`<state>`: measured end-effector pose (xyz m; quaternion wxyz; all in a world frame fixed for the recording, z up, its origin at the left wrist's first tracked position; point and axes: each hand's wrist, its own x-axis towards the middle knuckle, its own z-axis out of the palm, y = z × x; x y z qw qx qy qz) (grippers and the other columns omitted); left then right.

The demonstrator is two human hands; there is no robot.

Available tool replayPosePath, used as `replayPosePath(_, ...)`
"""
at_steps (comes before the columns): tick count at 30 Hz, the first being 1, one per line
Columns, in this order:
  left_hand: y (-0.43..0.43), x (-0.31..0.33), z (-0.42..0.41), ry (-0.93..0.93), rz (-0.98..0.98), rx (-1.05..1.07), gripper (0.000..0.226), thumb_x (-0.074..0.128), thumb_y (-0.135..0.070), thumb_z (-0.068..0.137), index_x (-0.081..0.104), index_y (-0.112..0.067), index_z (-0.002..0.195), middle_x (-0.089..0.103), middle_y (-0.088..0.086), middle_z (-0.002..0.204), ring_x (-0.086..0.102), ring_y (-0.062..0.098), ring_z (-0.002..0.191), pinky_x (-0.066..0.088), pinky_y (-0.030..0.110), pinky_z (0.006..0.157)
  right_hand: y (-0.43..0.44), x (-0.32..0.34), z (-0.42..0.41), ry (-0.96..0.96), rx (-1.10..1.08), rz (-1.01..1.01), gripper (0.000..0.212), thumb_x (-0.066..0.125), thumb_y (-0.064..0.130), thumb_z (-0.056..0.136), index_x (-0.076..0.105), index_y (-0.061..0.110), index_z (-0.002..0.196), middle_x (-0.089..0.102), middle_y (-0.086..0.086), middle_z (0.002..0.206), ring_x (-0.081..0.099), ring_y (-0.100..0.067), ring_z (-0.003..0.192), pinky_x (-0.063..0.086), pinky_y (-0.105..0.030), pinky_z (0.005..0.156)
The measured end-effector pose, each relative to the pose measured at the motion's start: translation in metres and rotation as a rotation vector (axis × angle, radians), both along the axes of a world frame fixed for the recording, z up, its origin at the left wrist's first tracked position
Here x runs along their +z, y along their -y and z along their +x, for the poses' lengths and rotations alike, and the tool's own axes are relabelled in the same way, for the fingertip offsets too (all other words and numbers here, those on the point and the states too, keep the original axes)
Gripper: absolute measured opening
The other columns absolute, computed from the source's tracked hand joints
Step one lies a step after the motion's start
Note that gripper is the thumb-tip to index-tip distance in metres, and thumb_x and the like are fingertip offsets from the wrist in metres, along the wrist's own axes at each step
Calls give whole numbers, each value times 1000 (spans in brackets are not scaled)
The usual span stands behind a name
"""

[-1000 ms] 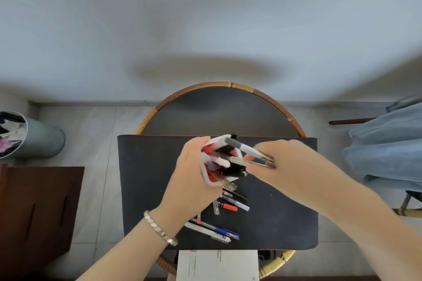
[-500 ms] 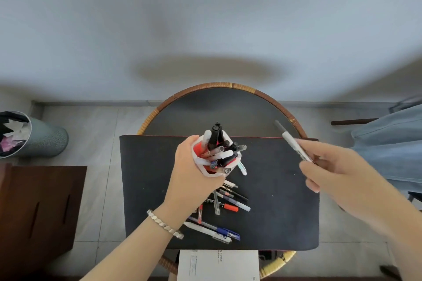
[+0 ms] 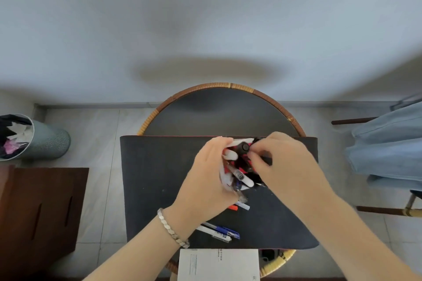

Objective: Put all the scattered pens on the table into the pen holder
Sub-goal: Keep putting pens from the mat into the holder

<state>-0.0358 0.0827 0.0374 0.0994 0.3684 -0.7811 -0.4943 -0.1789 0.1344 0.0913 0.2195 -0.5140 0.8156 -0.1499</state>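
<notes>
My left hand grips the white and red pen holder and keeps it tilted above the black mat. Several pens stick out of the holder, among them a black-capped one. My right hand is pressed against the holder's mouth, its fingers pinched on a dark pen that is mostly hidden. A blue pen and a white pen lie on the mat near my left wrist. An orange-capped pen and a white-tipped one peek out below the holder.
The mat lies across a round table with a rattan rim. A white booklet sits at the near edge. On the floor to the left stand a grey bin and a brown cabinet. Blue cloth hangs at the right.
My right hand, which held a pen out to the right, has swung back left to the holder's mouth. The left hand has kept hold of the holder and tilted it.
</notes>
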Motion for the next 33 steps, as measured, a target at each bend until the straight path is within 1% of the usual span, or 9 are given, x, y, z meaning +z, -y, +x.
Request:
replayPosePath(3,-3,7,-7,-88,100,-1,74,75,-26,60,31,-40,117,41,-24,117,46,5,118,38,23,107,-4,-17,15,182,-209,-268,22,37,39,85,53,26,92,45,8,95,45,-3,91,37,-9,75)
replayPosePath(6,-6,7,-8,-114,211,-9,72,74,-24,61,29,-45,114,37,-28,119,44,-3,117,37,17,106,-14,-34,22,389,-221,-259,63,23,58,77,25,28,132,21,19,132,22,8,121,19,-4,100)
replayPosePath(10,-9,-3,-2,-57,184,-64,87,82,-12,61,25,-43,118,42,-20,119,45,-8,113,36,10,102,-33,-38,-1,948,-170,-66,108,63,74,46,8,46,135,18,25,146,31,8,126,37,-11,99)
replayPosePath(14,-9,-8,-5,-33,262,-131,90,81,-7,62,24,-40,123,38,-27,118,43,-17,109,36,-2,89,-70,-38,-25,740,-5,164,116,87,37,47,1,73,115,22,51,123,35,19,113,33,-13,95)
replayPosePath(18,-19,-13,-16,-24,355,-260,92,77,-4,65,23,-38,132,35,-33,122,45,-18,109,38,-1,87,-84,-59,-28,641,-94,60,94,87,18,54,27,56,115,39,38,117,43,21,105,45,-2,76)
replayPosePath(21,-21,-30,-17,48,375,-297,103,77,-11,69,8,-41,139,25,-26,141,30,-10,129,26,6,104,-94,-76,-31,581,-128,14,83,87,18,53,37,45,113,46,29,116,45,11,109,41,3,75)
replayPosePath(23,-20,-54,-10,225,198,-186,99,76,-17,71,10,-33,143,18,-9,151,18,6,140,20,18,111,-98,-89,-32,563,-207,-6,80,86,14,55,38,40,113,45,28,115,47,4,109,43,-4,79)
replayPosePath(27,-16,-102,11,645,139,415,56,68,-25,80,39,-12,126,45,11,130,49,25,116,46,36,93,-103,-109,-31,561,-345,-1,81,84,6,58,34,36,114,43,26,107,49,-4,100,42,-16,86)
replayPosePath(33,-12,-142,19,850,164,347,32,56,-32,87,51,-6,105,56,13,111,55,28,103,47,36,80,-107,-123,-25,563,-371,51,82,85,8,57,33,36,114,44,12,114,45,-8,102,41,-16,82)
